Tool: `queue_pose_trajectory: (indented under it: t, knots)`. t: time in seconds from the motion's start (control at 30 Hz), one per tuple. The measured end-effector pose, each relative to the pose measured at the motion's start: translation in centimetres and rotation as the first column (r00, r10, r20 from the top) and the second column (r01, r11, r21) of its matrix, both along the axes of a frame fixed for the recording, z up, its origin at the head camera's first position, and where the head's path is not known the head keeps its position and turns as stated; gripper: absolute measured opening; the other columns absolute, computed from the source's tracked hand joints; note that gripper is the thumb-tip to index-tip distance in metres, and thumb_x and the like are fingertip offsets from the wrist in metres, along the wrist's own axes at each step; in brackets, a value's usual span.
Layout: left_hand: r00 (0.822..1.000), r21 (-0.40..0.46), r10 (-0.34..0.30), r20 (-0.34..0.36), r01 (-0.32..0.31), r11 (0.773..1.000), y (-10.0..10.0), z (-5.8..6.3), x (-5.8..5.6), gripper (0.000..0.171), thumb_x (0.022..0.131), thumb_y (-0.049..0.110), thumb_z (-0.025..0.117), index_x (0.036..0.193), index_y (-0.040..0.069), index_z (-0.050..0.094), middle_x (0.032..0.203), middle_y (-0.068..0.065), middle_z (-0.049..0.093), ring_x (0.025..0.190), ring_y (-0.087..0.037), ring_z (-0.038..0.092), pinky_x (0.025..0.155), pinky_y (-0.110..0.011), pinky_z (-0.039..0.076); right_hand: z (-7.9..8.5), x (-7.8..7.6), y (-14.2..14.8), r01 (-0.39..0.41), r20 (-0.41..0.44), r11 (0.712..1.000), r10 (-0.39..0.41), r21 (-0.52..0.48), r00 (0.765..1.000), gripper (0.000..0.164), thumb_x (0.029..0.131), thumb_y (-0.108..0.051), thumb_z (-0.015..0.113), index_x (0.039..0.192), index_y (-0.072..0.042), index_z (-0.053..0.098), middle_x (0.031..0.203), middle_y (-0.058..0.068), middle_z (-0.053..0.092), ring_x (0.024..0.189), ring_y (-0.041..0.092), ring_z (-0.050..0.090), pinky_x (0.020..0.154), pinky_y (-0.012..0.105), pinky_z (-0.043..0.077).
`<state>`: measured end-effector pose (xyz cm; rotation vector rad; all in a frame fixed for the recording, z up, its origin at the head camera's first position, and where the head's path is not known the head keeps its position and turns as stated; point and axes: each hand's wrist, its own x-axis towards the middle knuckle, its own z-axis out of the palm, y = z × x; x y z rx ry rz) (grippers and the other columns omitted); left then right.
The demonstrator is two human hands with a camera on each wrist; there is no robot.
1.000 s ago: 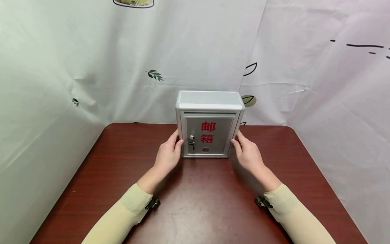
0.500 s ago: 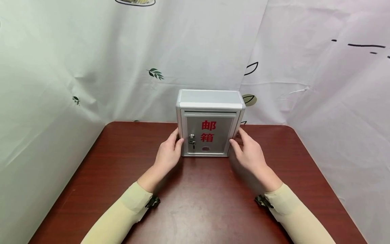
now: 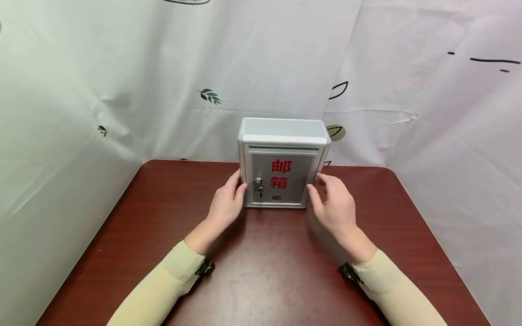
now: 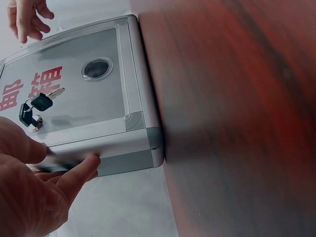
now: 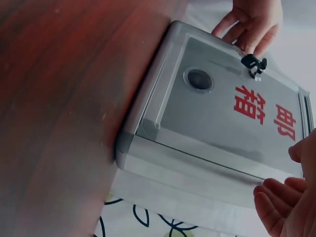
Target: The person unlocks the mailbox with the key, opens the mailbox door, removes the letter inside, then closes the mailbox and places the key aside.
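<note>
A silver-grey metal mailbox (image 3: 299, 174) with red characters stands upright at the back middle of the table. Its front door carries a lock (image 3: 258, 180) with keys (image 4: 42, 102) hanging from it, and a round window (image 4: 97, 69) lower down. My left hand (image 3: 226, 203) rests at the box's left side, thumb at the front edge and fingers fairly straight along the side wall. On the opposite side, my right hand (image 3: 336, 206) is beside the box with loosely bent fingers, its thumb near the front edge. In the right wrist view, the right fingertips (image 5: 269, 197) hover just off the side wall.
A dark red-brown wooden table (image 3: 269, 271) with rounded far corners carries the mailbox. White printed curtains (image 3: 261, 54) hang behind it and on both sides, close to the table's edges. Small dark wrist devices (image 3: 205, 268) sit at both cuffs.
My right hand has loosened from the mailbox's right side, its fingers bending and pulling slightly away. My left hand stays at the left side. The whole view has shifted slightly.
</note>
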<state>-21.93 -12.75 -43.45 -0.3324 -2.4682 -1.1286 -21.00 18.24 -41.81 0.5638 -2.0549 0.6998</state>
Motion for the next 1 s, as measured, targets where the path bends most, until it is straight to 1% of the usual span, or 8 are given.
queue_pose_trajectory:
  t: [0.13,0.27,0.37,0.5,0.67,0.87,1.0]
  knots:
    - [1.000,-0.001,-0.005,0.003,0.005,1.000,-0.1,0.1,0.0,0.053,0.114,0.017,0.066,0.164,0.005,0.053,0.152,-0.019,0.068,0.129,-0.039,0.072,0.106,-0.059,0.058,-0.2,0.0,-0.6,-0.035,-0.001,0.998,0.035,0.047,0.999,0.032,0.100,-0.015,0.080,0.123,0.006,0.073,0.102,0.021,0.073,0.085,0.036,0.068,0.069,0.047,0.057]
    - [1.000,0.006,-0.007,0.014,0.007,1.000,-0.1,0.2,0.1,0.053,0.114,0.018,0.065,0.164,0.005,0.053,0.153,-0.019,0.067,0.132,-0.039,0.071,0.107,-0.060,0.057,-0.6,0.1,-1.5,-0.055,0.028,0.995,0.053,0.086,0.998,0.035,0.098,-0.016,0.085,0.124,0.005,0.073,0.103,0.020,0.075,0.083,0.033,0.065,0.068,0.048,0.057]
    - [1.000,0.010,-0.001,0.018,0.001,1.000,-0.1,0.2,0.1,0.053,0.114,0.017,0.065,0.164,0.005,0.053,0.152,-0.019,0.067,0.132,-0.040,0.070,0.107,-0.060,0.057,-0.7,0.0,-2.6,-0.083,0.044,0.990,0.078,0.116,0.996,0.037,0.097,-0.018,0.086,0.124,0.004,0.074,0.108,0.019,0.077,0.091,0.035,0.071,0.076,0.052,0.062]
    - [1.000,0.012,0.000,0.031,0.000,1.000,-0.1,0.1,0.1,0.052,0.115,0.017,0.064,0.164,0.005,0.052,0.152,-0.020,0.067,0.132,-0.040,0.070,0.107,-0.061,0.057,-0.8,-0.1,-4.5,-0.120,0.053,0.983,0.113,0.142,0.992,0.038,0.097,-0.021,0.087,0.124,0.003,0.074,0.111,0.017,0.078,0.103,0.037,0.076,0.088,0.055,0.064]
    - [0.999,0.009,0.004,0.040,-0.004,1.000,0.0,0.0,0.1,0.053,0.115,0.018,0.064,0.165,0.007,0.052,0.152,-0.019,0.068,0.132,-0.040,0.070,0.107,-0.061,0.056,-0.7,-0.5,-6.5,-0.148,0.049,0.978,0.142,0.149,0.989,0.040,0.096,-0.022,0.089,0.124,0.003,0.074,0.110,0.016,0.079,0.103,0.036,0.077,0.088,0.054,0.064]
    - [1.000,0.002,0.004,0.022,-0.004,1.000,0.0,0.1,0.1,0.053,0.114,0.017,0.065,0.164,0.006,0.053,0.150,-0.019,0.069,0.128,-0.040,0.072,0.105,-0.061,0.058,-0.8,-0.7,-8.2,-0.170,0.092,0.974,0.157,0.148,0.983,0.042,0.097,-0.026,0.089,0.125,0.002,0.075,0.110,0.014,0.080,0.101,0.033,0.078,0.086,0.052,0.065]
    - [1.000,0.000,0.006,0.025,-0.006,1.000,0.0,0.1,0.1,0.053,0.114,0.017,0.065,0.164,0.006,0.053,0.150,-0.020,0.069,0.128,-0.040,0.072,0.105,-0.060,0.057,-0.9,-0.8,-9.0,-0.176,0.102,0.973,0.162,0.152,0.982,0.041,0.097,-0.028,0.088,0.123,0.001,0.076,0.106,0.013,0.080,0.096,0.031,0.077,0.081,0.049,0.065]
